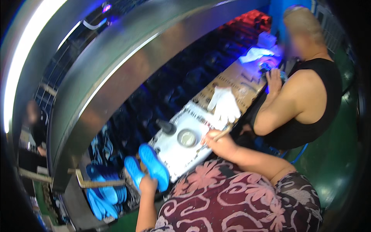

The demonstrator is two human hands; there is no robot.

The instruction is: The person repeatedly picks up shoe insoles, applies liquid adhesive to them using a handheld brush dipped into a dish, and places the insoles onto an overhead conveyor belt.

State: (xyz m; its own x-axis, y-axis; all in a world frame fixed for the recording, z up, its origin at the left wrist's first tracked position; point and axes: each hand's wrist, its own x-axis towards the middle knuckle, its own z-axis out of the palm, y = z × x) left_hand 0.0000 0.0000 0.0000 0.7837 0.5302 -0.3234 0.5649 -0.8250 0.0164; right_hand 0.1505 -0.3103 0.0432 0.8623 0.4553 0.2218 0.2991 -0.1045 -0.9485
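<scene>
One floral top (220, 197); left fingers (145, 181) gripping two blue soles (154, 162), right fingers (208, 136) one stick (223, 134); one bowl (187, 144).

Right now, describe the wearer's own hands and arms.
Left hand and right hand are both ungloved; the forearms are bare. The right sleeve is short and dark, with pale floral patterning. The left sleeve cannot be made out.

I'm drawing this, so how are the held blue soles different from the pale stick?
The blue soles are broad; the pale stick is thin. The soles are bright blue, the stick beige. The soles are two, the stick just one. Both are held: soles in the left hand, stick in the right hand.
</scene>
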